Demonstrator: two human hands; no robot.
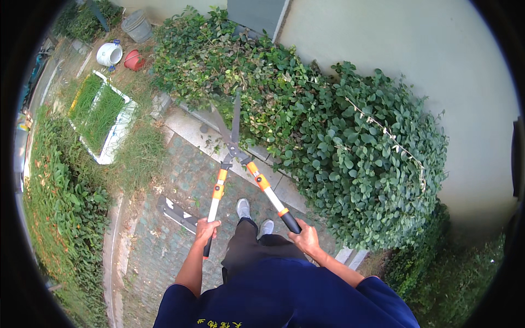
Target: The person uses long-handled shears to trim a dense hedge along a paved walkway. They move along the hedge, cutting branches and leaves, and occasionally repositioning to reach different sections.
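Both my hands hold a pair of long-handled hedge shears (pixel 233 150). My left hand (pixel 208 230) grips the left handle, a silver tube with an orange collar, and its black end sticks out below the fist. Around the black grip of the right handle closes my right hand (pixel 304 238). The two blades are spread apart in a V and point away from me. Their tips reach the lower left edge of a leafy green hedge (pixel 348 151), and leaves partly blur with them. A few cut leaves lie on the pale stone curb (pixel 201 137) under the blades.
On the paving left of my shoes (pixel 243 208) lies a flat black-and-white object (pixel 178 215). A white planter box (pixel 112 149) holds grass at the left. Beyond it are a white pot (pixel 107 54), a red bucket (pixel 133 60) and a grey bucket (pixel 138 28). A wall (pixel 402 41) backs the hedge.
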